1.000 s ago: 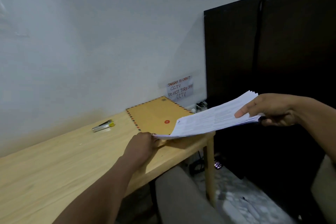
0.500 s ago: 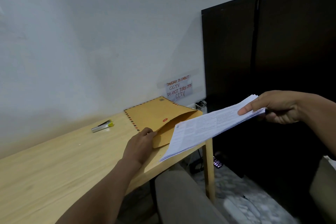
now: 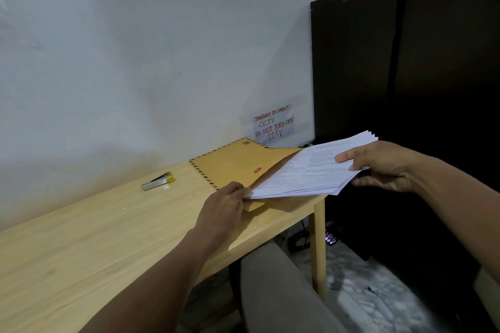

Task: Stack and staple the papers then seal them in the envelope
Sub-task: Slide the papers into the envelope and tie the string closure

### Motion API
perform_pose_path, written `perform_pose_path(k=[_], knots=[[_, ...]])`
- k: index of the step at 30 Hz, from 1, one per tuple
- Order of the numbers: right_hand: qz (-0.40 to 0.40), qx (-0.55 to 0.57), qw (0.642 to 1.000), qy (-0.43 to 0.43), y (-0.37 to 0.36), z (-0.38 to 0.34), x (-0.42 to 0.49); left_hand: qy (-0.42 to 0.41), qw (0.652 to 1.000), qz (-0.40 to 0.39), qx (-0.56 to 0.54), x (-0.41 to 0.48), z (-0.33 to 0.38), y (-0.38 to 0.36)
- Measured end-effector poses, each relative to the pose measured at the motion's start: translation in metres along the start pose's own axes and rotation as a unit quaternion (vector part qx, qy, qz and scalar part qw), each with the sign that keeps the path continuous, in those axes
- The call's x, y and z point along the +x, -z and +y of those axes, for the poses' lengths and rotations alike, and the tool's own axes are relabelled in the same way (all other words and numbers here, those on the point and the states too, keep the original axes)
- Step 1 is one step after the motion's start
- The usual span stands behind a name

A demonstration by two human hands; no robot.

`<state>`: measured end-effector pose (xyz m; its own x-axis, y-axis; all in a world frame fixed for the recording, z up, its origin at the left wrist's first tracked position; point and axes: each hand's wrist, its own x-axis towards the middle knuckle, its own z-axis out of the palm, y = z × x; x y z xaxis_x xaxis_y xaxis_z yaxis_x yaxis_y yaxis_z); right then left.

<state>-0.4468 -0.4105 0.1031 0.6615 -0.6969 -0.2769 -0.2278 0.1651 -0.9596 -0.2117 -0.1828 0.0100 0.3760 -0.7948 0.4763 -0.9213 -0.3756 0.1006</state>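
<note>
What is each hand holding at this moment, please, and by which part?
The right hand pinches the stack of papers at its far right end. The left hand grips the envelope at its open mouth edge.

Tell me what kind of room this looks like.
Probably a small office or back room: a plain wooden table against a bare wall, a stapler and brown envelope on it, and a handwritten note saying not to turn off the CCTV.

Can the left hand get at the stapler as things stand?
Probably not right now: the left hand is busy holding the envelope mouth open for the papers. The tabletop path to the stapler looks clear, though.
</note>
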Motion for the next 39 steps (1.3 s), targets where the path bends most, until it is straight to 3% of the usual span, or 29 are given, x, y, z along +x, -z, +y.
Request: perform_pose_path(k=[10,14,17,19,21,25,31,35,39], knots=[[-0.011,-0.043,0.999,0.025,-0.109,0.004,0.042,-0.032,0.999,0.013,-0.019,0.0,-0.004,0.004],[0.043,-0.083,0.996,0.009,-0.144,0.004,0.07,-0.043,0.999,0.014,-0.022,-0.006,-0.016,0.012],[0.035,-0.144,0.989,0.022,-0.162,0.007,0.084,-0.059,0.998,0.003,-0.027,-0.012,-0.024,0.018],[0.015,-0.125,0.992,0.01,-0.169,0.003,0.082,-0.051,0.998,0.006,-0.024,-0.014,-0.032,0.02],[-0.055,-0.093,0.994,-0.024,-0.169,-0.004,0.075,-0.034,0.999,0.011,-0.038,-0.017,-0.037,0.027],[-0.163,-0.18,0.969,-0.045,-0.158,-0.017,0.062,-0.02,0.996,0.02,-0.083,-0.022,-0.036,0.037],[-0.073,-0.066,0.995,-0.025,-0.173,-0.005,0.068,-0.022,0.999,0.011,-0.045,-0.026,-0.046,0.027],[-0.081,0.015,0.995,-0.056,-0.186,-0.003,0.064,-0.021,0.999,0.006,-0.044,-0.03,-0.046,0.029],[-0.122,-0.163,0.979,-0.021,-0.181,-0.011,0.057,0.029,0.996,-0.051,-0.073,-0.041,-0.051,0.033]])
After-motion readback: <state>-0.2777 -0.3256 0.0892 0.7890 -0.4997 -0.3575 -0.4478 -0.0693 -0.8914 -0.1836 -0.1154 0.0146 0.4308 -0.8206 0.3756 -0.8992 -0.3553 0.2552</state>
